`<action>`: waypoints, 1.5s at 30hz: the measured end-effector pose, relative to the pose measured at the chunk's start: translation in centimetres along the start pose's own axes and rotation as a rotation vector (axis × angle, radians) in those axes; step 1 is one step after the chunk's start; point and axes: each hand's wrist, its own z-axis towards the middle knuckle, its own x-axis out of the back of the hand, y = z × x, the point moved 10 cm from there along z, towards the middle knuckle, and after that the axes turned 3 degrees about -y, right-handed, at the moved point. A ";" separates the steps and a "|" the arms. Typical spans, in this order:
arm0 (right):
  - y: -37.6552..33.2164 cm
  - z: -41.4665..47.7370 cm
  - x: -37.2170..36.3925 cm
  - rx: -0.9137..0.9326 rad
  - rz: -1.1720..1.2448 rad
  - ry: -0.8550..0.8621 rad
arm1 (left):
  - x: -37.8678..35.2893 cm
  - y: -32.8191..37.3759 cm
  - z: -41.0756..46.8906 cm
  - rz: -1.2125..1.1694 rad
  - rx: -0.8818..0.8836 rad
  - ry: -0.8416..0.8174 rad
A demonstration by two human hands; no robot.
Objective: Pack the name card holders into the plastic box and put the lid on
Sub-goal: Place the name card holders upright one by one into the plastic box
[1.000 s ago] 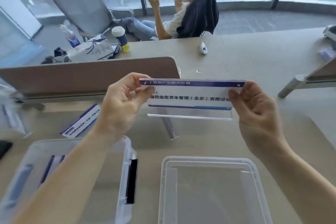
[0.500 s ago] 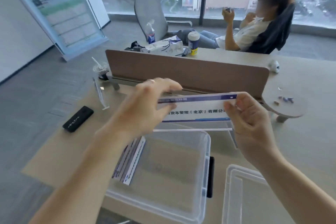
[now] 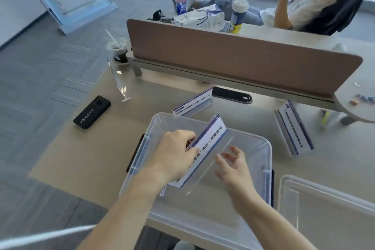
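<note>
The left hand [image 3: 174,154] is pinching a card holder [image 3: 205,152] by its near-left edge, thumb and fingers closed on it, and is holding it tilted over the open box [image 3: 267,148]. The holder's long axis is running diagonally, from low and near the wrist up toward the box's far side, so it is lying roughly along the box's short span rather than its long one. The right hand [image 3: 233,166] is hanging just right of the holder's clear base, fingers spread and grasping nothing; whether a fingertip is touching the acrylic cannot be told. The left grip is therefore the one carrying the load, with the right hand nearest the free lower edge and best placed to steady it. Judging from this, the holder is needing to go down flat against the box floor. Two more holders, one [image 3: 192,102] beyond the box and one [image 3: 294,128] to its right, are standing on the counter [image 3: 97,148]. The lid [image 3: 328,209] is lying at the right, off the box.
</note>
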 end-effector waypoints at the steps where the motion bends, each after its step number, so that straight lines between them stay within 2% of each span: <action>1: 1.6 0.4 -1.3 -0.041 0.049 -0.044 | -1.0 -1.2 0.0 -0.023 0.035 0.006; 4: 4.9 2.5 -3.6 -0.110 0.109 -0.113 | -4.0 -4.9 -0.4 -0.093 0.145 0.033; 9: 9.5 5.1 -5.0 -0.206 -0.007 -0.167 | -8.5 -8.9 -0.3 -0.185 0.259 -0.022; 13: 11.8 6.6 -5.5 -0.230 -0.114 -0.147 | -10.5 -11.0 0.5 -0.146 0.304 -0.016; 17: 13.3 7.6 -6.3 -0.250 -0.142 -0.113 | -11.4 -12.3 0.9 -0.074 0.310 0.006; 45: 14.9 9.0 -9.1 -0.316 -0.090 -0.130 | -11.5 -14.5 2.0 -0.061 0.330 -0.002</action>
